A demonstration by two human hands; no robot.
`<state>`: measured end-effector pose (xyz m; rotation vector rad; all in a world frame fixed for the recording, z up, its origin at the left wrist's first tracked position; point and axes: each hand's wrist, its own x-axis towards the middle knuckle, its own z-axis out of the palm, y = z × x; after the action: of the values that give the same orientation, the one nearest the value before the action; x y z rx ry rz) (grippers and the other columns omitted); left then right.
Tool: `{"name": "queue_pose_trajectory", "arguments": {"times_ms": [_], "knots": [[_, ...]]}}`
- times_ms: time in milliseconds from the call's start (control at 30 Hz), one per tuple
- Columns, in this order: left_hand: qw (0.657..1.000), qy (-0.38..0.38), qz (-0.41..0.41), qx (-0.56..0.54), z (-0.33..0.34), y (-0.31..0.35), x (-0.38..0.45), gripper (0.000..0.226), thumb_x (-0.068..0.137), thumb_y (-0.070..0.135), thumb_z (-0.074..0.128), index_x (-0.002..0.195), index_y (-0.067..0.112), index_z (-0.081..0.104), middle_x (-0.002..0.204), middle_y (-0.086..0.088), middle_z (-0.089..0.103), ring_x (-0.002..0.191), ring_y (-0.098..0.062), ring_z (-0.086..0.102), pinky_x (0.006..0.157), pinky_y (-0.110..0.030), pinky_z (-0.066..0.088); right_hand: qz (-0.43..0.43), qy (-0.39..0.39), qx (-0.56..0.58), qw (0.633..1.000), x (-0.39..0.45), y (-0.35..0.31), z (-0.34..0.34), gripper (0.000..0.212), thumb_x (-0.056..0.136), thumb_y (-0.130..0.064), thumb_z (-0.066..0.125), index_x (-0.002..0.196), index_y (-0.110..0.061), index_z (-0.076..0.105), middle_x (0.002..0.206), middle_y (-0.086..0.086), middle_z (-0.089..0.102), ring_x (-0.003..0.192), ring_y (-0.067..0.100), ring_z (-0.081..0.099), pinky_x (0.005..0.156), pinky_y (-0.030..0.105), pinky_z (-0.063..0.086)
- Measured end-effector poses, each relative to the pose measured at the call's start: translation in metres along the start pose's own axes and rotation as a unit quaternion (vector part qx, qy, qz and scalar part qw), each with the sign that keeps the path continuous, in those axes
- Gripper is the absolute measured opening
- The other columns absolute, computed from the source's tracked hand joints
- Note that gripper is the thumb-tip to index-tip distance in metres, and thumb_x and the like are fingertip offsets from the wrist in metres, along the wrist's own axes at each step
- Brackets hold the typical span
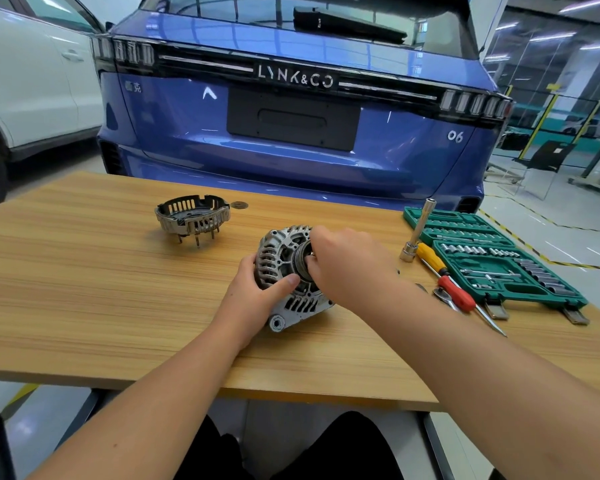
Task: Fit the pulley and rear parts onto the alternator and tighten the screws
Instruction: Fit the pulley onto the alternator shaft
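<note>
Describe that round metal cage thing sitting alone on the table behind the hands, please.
The rear cover is a shallow round shell with a silvery metal lower ring and a darker upper wall. Its wall is cut with rows of narrow vent slots, and it is open at the top. Several thin pins stick out below it, and it sits slightly tilted on the wooden table. It lies beyond and left of the alternator, apart from it. Neither hand touches it; a small dark disc lies just behind it.

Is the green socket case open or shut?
Open: the socket case lies flat on the table, rows of sockets exposed.
</note>
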<state>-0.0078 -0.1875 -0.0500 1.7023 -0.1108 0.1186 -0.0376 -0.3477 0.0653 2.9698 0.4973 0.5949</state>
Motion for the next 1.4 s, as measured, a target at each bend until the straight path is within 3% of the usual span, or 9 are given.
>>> {"name": "queue_pose_trajectory", "arguments": {"times_ms": [233,400,833,933,1067,1167,1233,1300,1400], "knots": [[1.0,-0.016,0.007,-0.016,-0.002,-0.003,0.008,0.082,0.059,0.068,0.079,0.129,0.043,0.044,0.115,0.014,0.068,0.098,-0.004,0.07,0.085,-0.038,0.059,-0.065,-0.02,-0.021,0.997,0.001,0.007,-0.004,0.022,0.097,-0.018,0.058,0.092,-0.021,0.037,0.073,-0.004,0.046,0.063,0.019,0.05,0.049,0.031,0.041],[0.999,-0.028,0.015,-0.007,0.0,-0.001,0.018,0.083,0.06,0.067,0.079,0.131,0.035,0.049,0.115,0.009,0.069,0.1,-0.007,0.07,0.086,-0.04,0.059,-0.056,-0.035,-0.033,0.997,0.015,0.01,-0.005,0.028,0.098,-0.021,0.058,0.088,-0.019,0.032,0.066,-0.003,0.04,0.053,0.014,0.037,0.043,0.028,0.028],[0.997,-0.059,0.042,0.011,0.011,0.005,0.024,0.049,0.065,0.065,0.075,0.108,0.06,0.052,0.107,0.021,0.07,0.096,-0.005,0.071,0.073,-0.027,0.057,-0.108,0.111,0.076,0.985,-0.008,0.043,0.009,0.017,0.1,-0.025,0.054,0.086,-0.014,0.049,0.061,-0.006,0.048,0.049,0.018,0.048,0.04,0.031,0.037],[0.997,-0.057,0.043,0.013,0.012,0.005,0.025,0.055,0.063,0.067,0.074,0.113,0.056,0.052,0.109,0.024,0.07,0.098,-0.002,0.069,0.074,-0.024,0.054,-0.004,0.214,0.212,0.954,0.0,0.084,0.023,0.016,0.095,-0.023,0.064,0.081,-0.019,0.056,0.06,-0.013,0.05,0.05,0.011,0.052,0.046,0.029,0.043],[0.998,-0.046,0.044,0.027,0.012,0.002,0.027,0.066,0.063,0.068,0.073,0.122,0.049,0.051,0.111,0.022,0.07,0.097,-0.002,0.069,0.076,-0.029,0.055,0.259,0.18,0.264,0.911,0.031,0.154,0.064,0.018,0.091,-0.025,0.064,0.106,-0.017,0.057,0.097,-0.002,0.057,0.086,0.019,0.056,0.075,0.037,0.05],[0.998,-0.042,0.04,0.026,0.012,-0.001,0.029,0.067,0.061,0.068,0.074,0.122,0.052,0.05,0.112,0.024,0.069,0.098,-0.002,0.07,0.073,-0.024,0.056,0.474,0.128,0.362,0.792,0.056,0.192,0.09,0.045,0.089,-0.024,0.068,0.128,-0.013,0.048,0.125,0.008,0.053,0.11,0.027,0.055,0.093,0.046,0.053],[0.998,-0.042,0.033,0.028,0.011,-0.003,0.03,0.073,0.061,0.069,0.074,0.127,0.053,0.048,0.113,0.024,0.069,0.099,-0.003,0.07,0.076,-0.028,0.056,0.528,0.116,0.423,0.728,0.068,0.205,0.1,0.049,0.09,-0.024,0.067,0.131,-0.012,0.042,0.126,0.011,0.054,0.104,0.028,0.058,0.085,0.047,0.055],[0.998,-0.04,0.035,0.044,0.01,-0.005,0.03,0.082,0.06,0.072,0.073,0.134,0.047,0.047,0.116,0.022,0.068,0.102,-0.002,0.068,0.079,-0.031,0.055,0.508,0.136,0.435,0.731,0.079,0.215,0.103,0.052,0.093,-0.025,0.064,0.138,-0.015,0.038,0.126,0.009,0.056,0.095,0.025,0.059,0.07,0.04,0.05],[0.998,-0.039,0.032,0.043,0.009,-0.006,0.031,0.083,0.061,0.069,0.074,0.136,0.045,0.047,0.117,0.021,0.068,0.103,-0.003,0.068,0.079,-0.032,0.056,0.447,0.13,0.38,0.799,0.091,0.23,0.097,0.059,0.098,-0.026,0.06,0.15,-0.019,0.034,0.138,0.007,0.054,0.102,0.023,0.054,0.076,0.037,0.044]]}}
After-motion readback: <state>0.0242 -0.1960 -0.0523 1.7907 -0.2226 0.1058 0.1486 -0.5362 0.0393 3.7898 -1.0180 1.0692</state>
